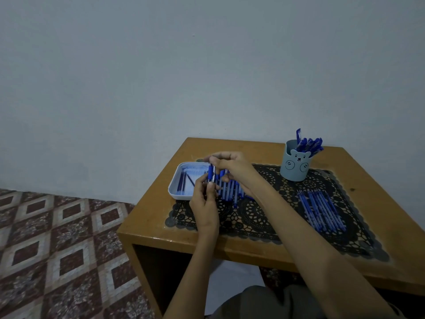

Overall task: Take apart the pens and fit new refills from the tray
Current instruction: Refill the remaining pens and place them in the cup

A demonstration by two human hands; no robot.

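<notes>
Pen (pixel 211 174) in hand: one, upright over the right rim of the single tray (pixel 176 181), which sits at the table's (pixel 379 180) left edge and holds a few refills (pixel 182 183). The left hand (pixel 204 203) curls round the lower barrel and the right hand (pixel 232 166) pinches the top. Two rows lie on the lace mat (pixel 264 217): the middle row (pixel 231 191) and the right row (pixel 322 210). One bear cup (pixel 296 165) stands at the far right.

one tray (pixel 172 188), one cup (pixel 294 168)
</notes>
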